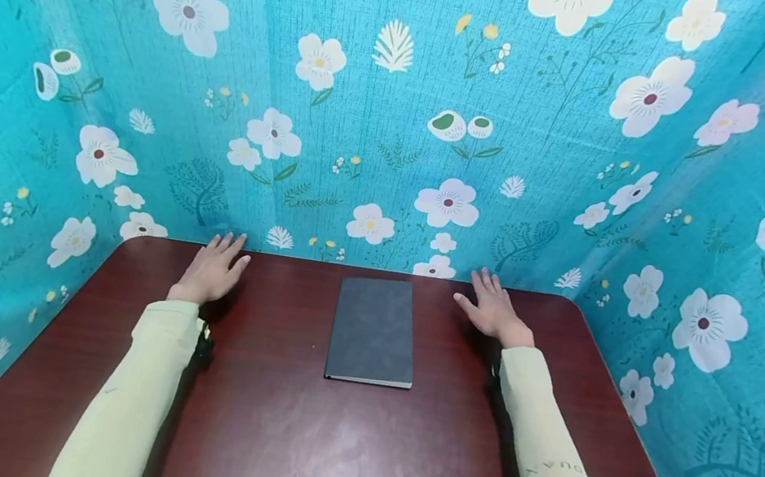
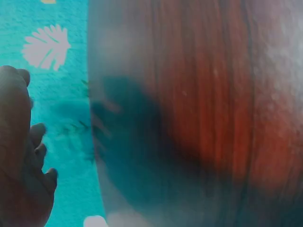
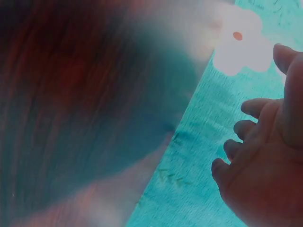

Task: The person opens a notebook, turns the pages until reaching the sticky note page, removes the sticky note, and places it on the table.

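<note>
A dark grey notebook with a closed cover lies on the dark red wooden table, its pale page edge facing me. To its left my left hand reaches near the table's far edge, fingers spread and holding nothing. On the other side, my right hand is stretched out the same way, its thumb pointing toward the notebook. Both hands are apart from the notebook. In the left wrist view the left hand shows at the left border; the right wrist view has the right hand with its fingers extended.
The brown-red table has rounded far corners and a glossy surface. A turquoise curtain with white flowers hangs right behind the table's far edge and along both sides. Pale green sleeves cover both forearms.
</note>
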A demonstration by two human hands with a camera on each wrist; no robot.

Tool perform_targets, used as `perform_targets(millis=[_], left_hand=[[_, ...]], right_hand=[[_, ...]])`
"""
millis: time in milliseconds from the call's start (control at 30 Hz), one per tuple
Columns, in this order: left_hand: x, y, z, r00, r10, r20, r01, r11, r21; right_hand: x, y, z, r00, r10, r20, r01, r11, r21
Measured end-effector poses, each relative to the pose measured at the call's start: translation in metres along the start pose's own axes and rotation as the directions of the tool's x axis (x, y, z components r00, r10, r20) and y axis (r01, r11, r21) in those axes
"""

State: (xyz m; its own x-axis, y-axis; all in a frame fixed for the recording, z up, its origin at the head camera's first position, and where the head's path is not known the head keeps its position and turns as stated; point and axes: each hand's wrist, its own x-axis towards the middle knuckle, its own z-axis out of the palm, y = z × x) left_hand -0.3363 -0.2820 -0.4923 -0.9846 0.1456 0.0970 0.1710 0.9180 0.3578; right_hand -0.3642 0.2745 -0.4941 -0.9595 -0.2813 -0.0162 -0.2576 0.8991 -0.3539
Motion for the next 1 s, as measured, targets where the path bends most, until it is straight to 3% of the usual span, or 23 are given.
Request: perform_targets(millis=[167, 300, 500, 633, 1000], left_hand=[[-0.002, 0.015, -0.001, 0.997, 0.018, 0.079, -0.01, 0.995, -0.096], [-0.004, 0.031, 0.005, 0.995, 0.051, 0.088, -0.039, 0.99, -0.133], [-0.009, 0.062, 0.023, 0.983, 0.178, 0.049, -0.173, 0.981, -0.09], [-0.015, 0.085, 0.036, 0.973, 0.226, 0.049, -0.222, 0.972, -0.073], [-0.023, 0.143, 0.068, 0.928, 0.351, 0.128, -0.349, 0.936, -0.033]], right_hand=[[-0.004, -0.011, 0.004, 0.997, -0.058, 0.059, 0.054, 0.997, 0.053], [-0.009, -0.021, 0.007, 0.99, -0.091, 0.106, 0.081, 0.992, 0.096], [-0.017, -0.035, 0.017, 0.981, -0.127, 0.149, 0.108, 0.986, 0.125], [-0.021, -0.042, 0.026, 0.972, -0.157, 0.173, 0.134, 0.981, 0.138], [-0.025, -0.055, 0.031, 0.937, -0.268, 0.224, 0.24, 0.96, 0.142]])
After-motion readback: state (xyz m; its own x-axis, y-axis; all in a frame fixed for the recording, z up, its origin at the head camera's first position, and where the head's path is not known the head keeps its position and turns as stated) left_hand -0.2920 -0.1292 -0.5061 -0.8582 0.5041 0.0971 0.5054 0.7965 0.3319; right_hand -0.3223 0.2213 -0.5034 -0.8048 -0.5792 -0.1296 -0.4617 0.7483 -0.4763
